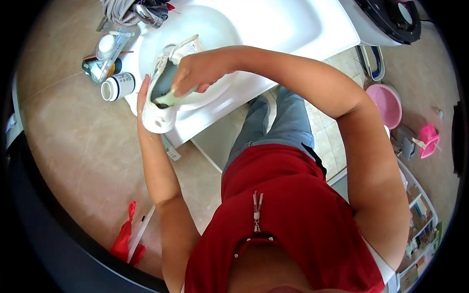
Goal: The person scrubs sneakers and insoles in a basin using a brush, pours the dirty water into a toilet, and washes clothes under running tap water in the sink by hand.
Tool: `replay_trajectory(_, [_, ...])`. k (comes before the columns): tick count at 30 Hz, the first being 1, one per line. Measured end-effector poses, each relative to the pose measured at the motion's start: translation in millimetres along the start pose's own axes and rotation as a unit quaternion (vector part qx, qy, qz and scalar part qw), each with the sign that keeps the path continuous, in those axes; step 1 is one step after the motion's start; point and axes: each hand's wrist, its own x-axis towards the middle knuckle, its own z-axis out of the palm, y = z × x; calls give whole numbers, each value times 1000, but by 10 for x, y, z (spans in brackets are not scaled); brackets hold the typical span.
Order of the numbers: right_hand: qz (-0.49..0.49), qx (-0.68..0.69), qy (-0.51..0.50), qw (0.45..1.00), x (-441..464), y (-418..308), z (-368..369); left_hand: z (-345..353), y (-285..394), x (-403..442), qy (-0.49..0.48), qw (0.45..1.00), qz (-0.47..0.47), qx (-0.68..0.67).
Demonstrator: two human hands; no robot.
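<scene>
A white shoe (pixel 159 120) is held over the white washbasin (pixel 222 29), its opening facing up and its tongue folded outward. My left hand (pixel 143 94) grips it along the outer side; most of those fingers are hidden behind the shoe. My right hand (pixel 202 71) is closed around a pale green brush (pixel 168 99), whose head reaches into the shoe's opening near one end. The grey inner lining shows beside the brush. Bristles are mostly hidden inside the shoe.
A metal tap (pixel 148 15) stands at the basin's far side, beside a grey cloth bundle (pixel 119 10). A white jar (pixel 118 87) and several small toiletries crowd the left rim. A pink basin (pixel 385 106) and wire rack (pixel 417 202) are to the right.
</scene>
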Motion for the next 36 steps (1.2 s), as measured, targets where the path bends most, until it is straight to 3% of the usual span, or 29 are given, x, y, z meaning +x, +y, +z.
replay_trajectory(2, [29, 121, 28, 992, -44, 63, -17, 43, 84, -15, -26, 998, -24, -61])
replay_trajectory(5, [65, 265, 57, 960, -89, 99, 5, -189, 39, 155, -42, 995, 26, -92])
replay_trajectory(6, [59, 316, 47, 946, -65, 253, 18, -149, -64, 171, 41, 987, 143, -53])
replay_trajectory(9, [30, 495, 50, 867, -33, 533, 100, -434, -110, 402, -169, 966, 180, -82])
replay_trajectory(11, [18, 623, 84, 777, 22, 698, 144, -157, -253, 491, 53, 964, 255, 48])
replay_trajectory(13, [-15, 661, 123, 740, 72, 775, 89, -96, -298, 549, 108, 958, 265, 18])
replay_trajectory(14, [-15, 676, 154, 721, 102, 813, 31, -260, -286, 664, 72, 973, 221, 1])
replay_trajectory(15, [-14, 691, 185, 699, 134, 843, -24, -363, -298, 800, 116, 963, 233, 65])
replay_trajectory(17, [-7, 648, 244, 721, 212, 918, -150, -283, -284, 933, 15, 971, 223, 87])
replay_trajectory(19, [26, 592, 326, 737, 314, 987, -263, -140, -271, 1053, 87, 963, 183, 175])
replay_trajectory(20, [50, 552, 360, 751, 366, 1024, -319, -71, -318, 1078, 104, 936, 211, 262])
replay_trajectory(23, [108, 412, 445, 788, 468, 1219, -504, -211, -302, 1333, 165, 914, 174, 328])
replay_trajectory(24, [119, 357, 463, 803, 477, 1308, -564, -232, -330, 1396, 159, 910, 203, 326])
replay_trajectory(26, [163, 279, 491, 809, 506, 1508, -705, -310, -380, 1575, 210, 822, 219, 481])
replay_trajectory(28, [220, 12, 426, 878, 861, 2363, -1039, -162, -407, 1584, 270, 687, 241, 630])
replay_trajectory(30, [276, -197, 391, 856, 941, 2445, -1053, -5, -438, 1643, 330, 630, 197, 674])
replay_trajectory(32, [338, -341, 404, 779, 763, 1829, -810, 82, -513, 1700, 370, 587, 181, 697])
replay_trajectory(35, [235, -304, 563, 732, 867, 2075, -666, 120, -625, 1882, 411, 564, 172, 695])
replay_trajectory(36, [253, -278, 543, 751, 925, 2182, -709, 231, -634, 1836, 421, 554, 161, 699])
